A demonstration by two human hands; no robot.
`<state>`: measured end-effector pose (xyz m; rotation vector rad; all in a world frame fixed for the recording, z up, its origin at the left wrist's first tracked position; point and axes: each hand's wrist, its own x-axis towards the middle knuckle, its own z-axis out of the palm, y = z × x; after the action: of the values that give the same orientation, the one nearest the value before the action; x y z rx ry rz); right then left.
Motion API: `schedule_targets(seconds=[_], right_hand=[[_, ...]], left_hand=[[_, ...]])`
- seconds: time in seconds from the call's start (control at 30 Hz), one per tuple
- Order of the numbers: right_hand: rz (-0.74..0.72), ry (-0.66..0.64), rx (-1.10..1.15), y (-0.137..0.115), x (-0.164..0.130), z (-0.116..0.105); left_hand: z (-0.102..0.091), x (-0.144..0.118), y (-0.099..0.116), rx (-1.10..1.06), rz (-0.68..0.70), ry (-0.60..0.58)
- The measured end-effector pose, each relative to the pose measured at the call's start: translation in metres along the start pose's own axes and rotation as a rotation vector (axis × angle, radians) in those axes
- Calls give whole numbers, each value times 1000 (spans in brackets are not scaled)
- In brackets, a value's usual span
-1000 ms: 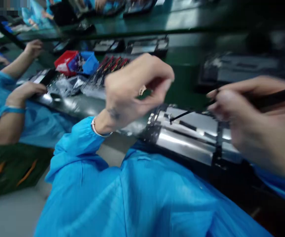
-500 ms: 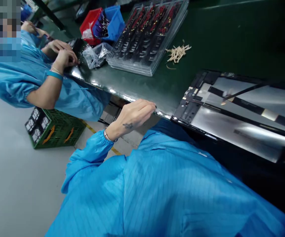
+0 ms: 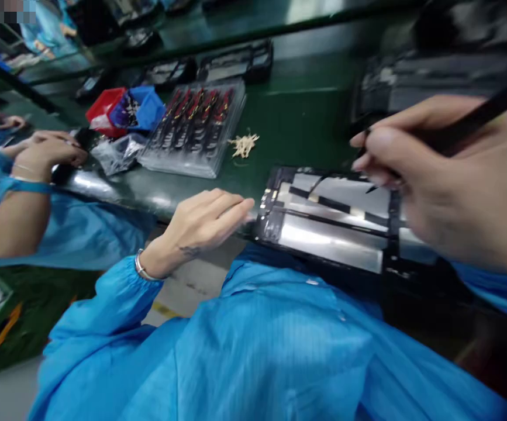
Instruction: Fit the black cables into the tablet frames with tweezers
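Note:
An opened tablet, silver metal plates and black strips showing inside its dark frame, lies at the bench's front edge. My left hand rests at the edge just left of it, fingers stretched out, holding nothing that I can see. From the right, my right hand comes in over the tablet's far right part, closed round black tweezers. Their dark tips poke out past the fingertips, above the tablet. Motion blurs this hand, and it covers part of the tablet's right end.
A small pile of pale strips lies beyond the tablet. Left of it are stacked clear trays of black and red parts, a plastic bag, a red bin and a blue bin. A co-worker's arm is at the left.
My view has swung right and up. My right hand with the tweezers has come into sight. My left hand's fingers look straighter, beside the tablet's left end.

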<state>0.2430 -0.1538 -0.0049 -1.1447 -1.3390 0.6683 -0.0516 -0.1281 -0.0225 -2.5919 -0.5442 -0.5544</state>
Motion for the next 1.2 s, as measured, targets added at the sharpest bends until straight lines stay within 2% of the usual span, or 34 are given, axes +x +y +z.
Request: schedule_targets(seconds=[0.1, 0.17, 0.23, 0.3, 0.37, 0.47, 0.57, 0.67, 0.8, 0.9, 0.97, 1.07, 1.2], right_hand=[[-68, 51, 2, 0, 4, 1], [-42, 56, -12, 2, 5, 2], [-43, 73, 5, 3, 4, 2], [-60, 71, 63, 6, 5, 1], [-78, 58, 88, 9, 7, -1], [-103, 11, 15, 16, 13, -5], [-108, -91, -23, 23, 19, -7], [-97, -133, -8, 29, 20, -4], [-141, -57, -78, 31, 17, -5], [-182, -81, -203, 29, 13, -18], [-201, -129, -324, 28, 11, -32], [-187, -259, -499, 29, 7, -55], [-12, -443, -603, 36, 3, -80]], left_hand=[[7, 60, -4, 114, 63, 163], [15, 95, -1, 177, 80, 205], [23, 117, 1, 217, 94, 241], [31, 127, 2, 191, 90, 275], [35, 129, -2, 35, 32, 268], [38, 127, -11, -449, -181, 228], [40, 128, -16, -885, -373, 225], [42, 129, -14, -1067, -451, 221], [45, 123, -10, -1079, -471, 202], [45, 111, -12, -955, -359, 73], [44, 102, -17, -871, -305, -47], [48, 94, -25, -812, -299, -182], [60, 94, -32, -781, -280, -237]])
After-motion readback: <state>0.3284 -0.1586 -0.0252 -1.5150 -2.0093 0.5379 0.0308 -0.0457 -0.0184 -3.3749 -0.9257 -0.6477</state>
